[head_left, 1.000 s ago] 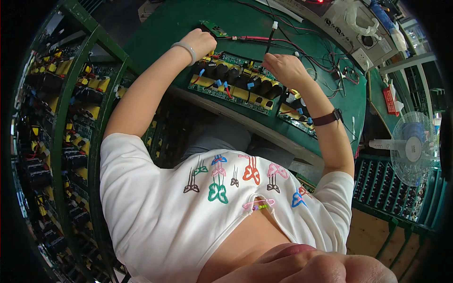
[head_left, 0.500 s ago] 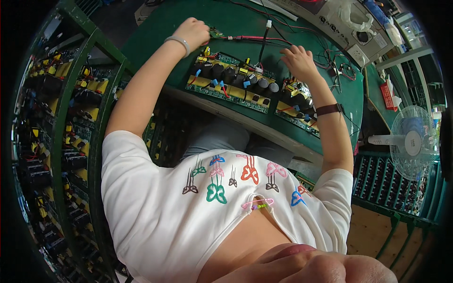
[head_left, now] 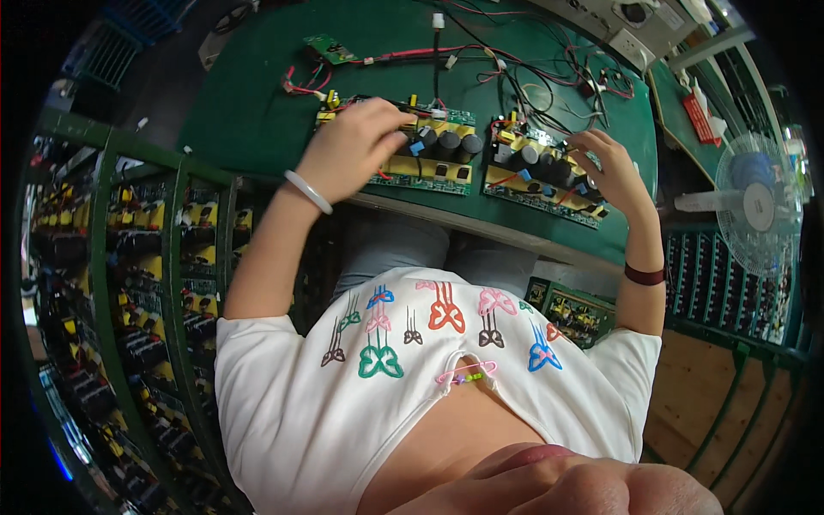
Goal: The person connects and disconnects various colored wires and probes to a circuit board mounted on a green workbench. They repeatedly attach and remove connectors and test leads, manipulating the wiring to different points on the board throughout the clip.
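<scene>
My left hand [head_left: 356,148] is over the left circuit board [head_left: 446,178], its thumb apart from the fingers and nothing visible held. That board carries black capacitors, yellow parts and short wires; my hand hides much of its left half. My right hand [head_left: 611,167] is at the right end of a second, similar circuit board [head_left: 525,183], fingers curved and apart. Whether its fingertips touch the parts there, I cannot tell. Beyond my left hand, a small green circuit board [head_left: 330,49] lies on the table with red wires [head_left: 421,53] attached.
Black cables [head_left: 515,81] lie tangled across the back of the green table [head_left: 249,112]. A grey instrument panel [head_left: 631,26] stands at the far right, with a white fan [head_left: 755,202] beyond the table's right side. Green racks [head_left: 172,249] full of circuit boards stand left.
My left hand has left the small green board and come nearer, over the left circuit board. My right hand has moved right and nearer, to the right board's end.
</scene>
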The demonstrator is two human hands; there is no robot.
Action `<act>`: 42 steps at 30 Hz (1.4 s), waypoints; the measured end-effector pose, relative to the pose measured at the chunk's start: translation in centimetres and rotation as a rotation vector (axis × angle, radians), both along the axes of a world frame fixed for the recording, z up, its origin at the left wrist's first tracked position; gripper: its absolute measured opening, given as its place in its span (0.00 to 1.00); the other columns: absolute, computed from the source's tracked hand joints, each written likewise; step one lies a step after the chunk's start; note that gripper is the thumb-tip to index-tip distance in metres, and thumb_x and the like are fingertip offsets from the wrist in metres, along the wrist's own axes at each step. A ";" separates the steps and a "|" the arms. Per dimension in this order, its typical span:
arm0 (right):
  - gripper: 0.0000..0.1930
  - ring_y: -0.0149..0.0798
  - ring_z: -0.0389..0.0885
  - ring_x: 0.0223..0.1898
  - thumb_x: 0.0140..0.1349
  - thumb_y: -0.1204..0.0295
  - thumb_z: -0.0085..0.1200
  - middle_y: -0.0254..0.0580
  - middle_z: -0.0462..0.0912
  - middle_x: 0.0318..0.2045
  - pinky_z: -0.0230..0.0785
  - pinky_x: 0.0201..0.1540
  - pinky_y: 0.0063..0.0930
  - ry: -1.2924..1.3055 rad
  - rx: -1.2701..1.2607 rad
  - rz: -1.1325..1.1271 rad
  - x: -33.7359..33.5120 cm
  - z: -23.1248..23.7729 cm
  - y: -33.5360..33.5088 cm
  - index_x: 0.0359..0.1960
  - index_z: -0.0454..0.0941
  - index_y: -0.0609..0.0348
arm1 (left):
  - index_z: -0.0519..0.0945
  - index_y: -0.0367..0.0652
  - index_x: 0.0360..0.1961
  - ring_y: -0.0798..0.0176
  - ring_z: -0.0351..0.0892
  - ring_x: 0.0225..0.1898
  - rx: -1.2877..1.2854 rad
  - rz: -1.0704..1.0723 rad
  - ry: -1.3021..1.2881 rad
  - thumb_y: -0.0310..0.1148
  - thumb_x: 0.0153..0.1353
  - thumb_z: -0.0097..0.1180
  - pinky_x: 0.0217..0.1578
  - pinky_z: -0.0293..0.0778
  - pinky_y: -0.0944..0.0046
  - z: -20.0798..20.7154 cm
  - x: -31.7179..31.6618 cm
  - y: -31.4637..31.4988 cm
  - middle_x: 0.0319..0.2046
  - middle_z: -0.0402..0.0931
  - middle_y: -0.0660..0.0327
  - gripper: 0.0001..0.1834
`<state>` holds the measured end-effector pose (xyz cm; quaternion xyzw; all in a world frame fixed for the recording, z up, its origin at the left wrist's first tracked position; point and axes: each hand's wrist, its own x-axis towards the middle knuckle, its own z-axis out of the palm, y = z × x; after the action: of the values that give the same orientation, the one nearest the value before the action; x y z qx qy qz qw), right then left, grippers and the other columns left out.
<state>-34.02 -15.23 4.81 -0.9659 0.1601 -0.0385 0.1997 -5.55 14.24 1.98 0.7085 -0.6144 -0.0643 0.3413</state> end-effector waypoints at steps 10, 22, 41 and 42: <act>0.27 0.54 0.76 0.48 0.55 0.66 0.67 0.48 0.76 0.47 0.71 0.50 0.41 0.039 -0.004 -0.051 -7.0 -1.1 -0.7 0.55 0.73 0.59 | 0.77 0.43 0.55 0.47 0.68 0.51 0.027 0.354 -0.428 0.45 0.56 0.64 0.49 0.71 0.49 -5.2 -9.2 -5.6 0.47 0.72 0.56 0.28; 0.33 0.53 0.74 0.42 0.47 0.53 0.70 0.47 0.76 0.40 0.71 0.44 0.43 -0.209 -0.383 0.023 -7.7 -6.3 -1.6 0.47 0.73 0.63 | 0.80 0.48 0.44 0.49 0.67 0.48 -0.015 0.512 -0.461 0.53 0.57 0.63 0.45 0.68 0.45 -6.6 -10.0 -7.6 0.44 0.72 0.57 0.22; 0.32 0.57 0.73 0.43 0.45 0.55 0.68 0.50 0.75 0.38 0.69 0.45 0.46 -0.395 -0.383 -0.023 -7.7 -8.5 -1.4 0.47 0.74 0.64 | 0.75 0.41 0.62 0.46 0.75 0.60 -0.832 -0.592 1.505 0.56 0.73 0.36 0.63 0.67 0.43 9.0 -3.0 7.8 0.61 0.75 0.50 0.33; 0.32 0.59 0.73 0.45 0.45 0.56 0.68 0.52 0.75 0.39 0.69 0.47 0.47 -0.443 -0.418 -0.025 -7.9 -8.9 -1.5 0.48 0.74 0.64 | 0.76 0.42 0.62 0.46 0.75 0.60 -0.865 -0.661 1.480 0.57 0.72 0.37 0.63 0.68 0.44 9.7 -3.3 7.5 0.61 0.75 0.51 0.33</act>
<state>-41.91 -16.70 -4.06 -0.9521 0.1133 -0.2827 0.0261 -8.82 21.72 11.64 0.0855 -0.3811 -0.3604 0.8471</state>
